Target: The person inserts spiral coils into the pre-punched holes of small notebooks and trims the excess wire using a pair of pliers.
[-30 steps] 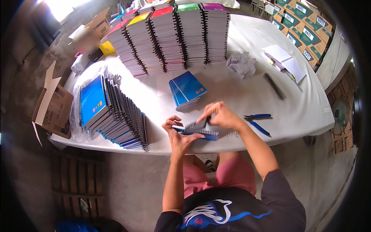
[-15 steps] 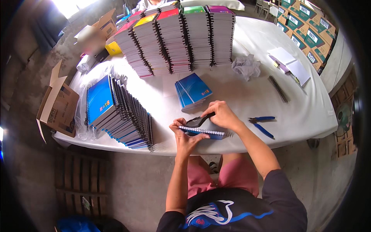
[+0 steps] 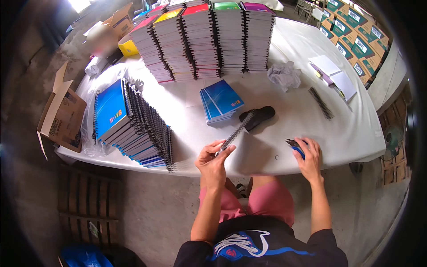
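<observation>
My left hand pinches the end of a spiral-bound notebook, held edge-on so that mostly its dark coil spine shows. Past its far end lies a black, shoe-sole-shaped object on the table. My right hand has its fingers closed around blue-handled cutting pliers, jaws pointing left, low over the tabletop; the palm hides most of the handles. Beyond the held notebook rests a small pile of blue-covered books. A tiny curved offcut lies between my hands.
A stack of blue spiral notebooks stands at the left, beside an open carton. Tall rows of coloured notebooks line the back. Crumpled plastic, a loose coil and an open notepad lie at the right.
My right hand has let go of the black object, now lying on the table, and moved right to grasp the pliers. My left hand has turned the notebook so its spine points away from me.
</observation>
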Demonstrator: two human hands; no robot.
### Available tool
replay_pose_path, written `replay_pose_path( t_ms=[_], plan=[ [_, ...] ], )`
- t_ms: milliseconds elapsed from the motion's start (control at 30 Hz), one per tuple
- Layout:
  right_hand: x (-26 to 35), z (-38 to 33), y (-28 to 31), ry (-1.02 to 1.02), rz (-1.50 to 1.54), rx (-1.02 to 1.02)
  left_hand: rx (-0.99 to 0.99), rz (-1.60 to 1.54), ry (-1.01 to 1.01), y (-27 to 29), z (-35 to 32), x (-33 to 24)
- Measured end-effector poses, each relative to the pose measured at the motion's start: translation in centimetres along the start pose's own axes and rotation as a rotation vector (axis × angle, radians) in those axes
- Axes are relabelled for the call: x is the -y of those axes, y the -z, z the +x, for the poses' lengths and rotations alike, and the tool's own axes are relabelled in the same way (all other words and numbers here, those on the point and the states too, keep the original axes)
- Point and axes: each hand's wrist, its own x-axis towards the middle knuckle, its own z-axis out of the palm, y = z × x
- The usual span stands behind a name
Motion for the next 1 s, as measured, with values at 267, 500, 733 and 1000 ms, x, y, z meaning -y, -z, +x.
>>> replay_pose_path(
  t_ms=[267,500,733,1000],
  plan=[
    [13.7,0.6,1.6,0.18,0.359,-0.089,0.065,0.374,-0.397,-0.4,-0.8,-0.1],
    [13.9,0.8,1.3,0.108,0.544,0.117,0.092,0.395,-0.443,-0.6,-1.1,-0.5],
    [12.4,1.1,-0.1,-0.173,1.327,0.5,0.123,0.365,-0.485,-0.6,-0.9,-1.1],
    [4.5,3.0,-1.4,-0.263,-0.219,0.228,-0.06,-0.071,-0.295,-1.0,0.7,-5.1]
  ],
)
